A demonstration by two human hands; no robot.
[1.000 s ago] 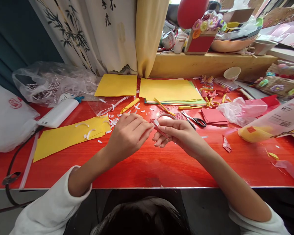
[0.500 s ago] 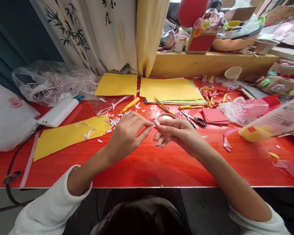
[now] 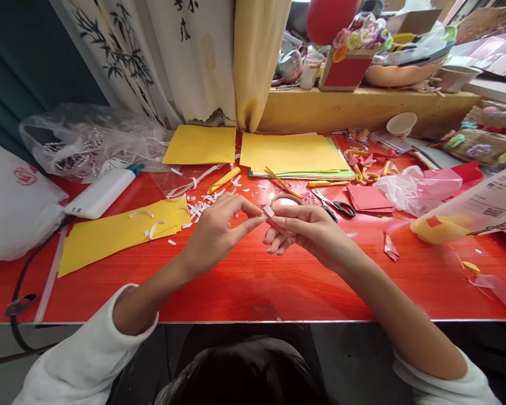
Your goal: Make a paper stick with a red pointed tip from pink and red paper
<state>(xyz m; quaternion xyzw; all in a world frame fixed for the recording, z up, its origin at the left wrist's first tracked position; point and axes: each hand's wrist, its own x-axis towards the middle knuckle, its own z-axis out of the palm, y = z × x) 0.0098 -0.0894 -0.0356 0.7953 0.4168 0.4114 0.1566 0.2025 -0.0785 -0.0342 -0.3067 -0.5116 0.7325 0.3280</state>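
Observation:
Between my hands is a small folded piece of red paper [image 3: 280,229], tilted, with a short white strip [image 3: 269,211] at its upper left end. My right hand [image 3: 316,228] pinches the red paper between thumb and fingers, the lower fingers curled beneath it. Thumb and forefinger of my left hand [image 3: 219,230] come together at the paper's left tip; the contact is too small to see clearly. Just behind the hands lie a roll of tape [image 3: 285,198] and scissors [image 3: 339,208] with black handles, partly covered by my right hand.
Yellow paper sheets [image 3: 287,152] lie at the back, and yellow strips [image 3: 113,239] at the left. White scraps [image 3: 198,209] are scattered behind my left hand. Red paper squares [image 3: 369,199] and a clear container [image 3: 468,208] stand right. A white power bank-like block [image 3: 103,194] lies left.
My left hand's forefinger arches a little higher and its thumb is straighter at the paper's tip. My right hand and the red paper stay nearly still.

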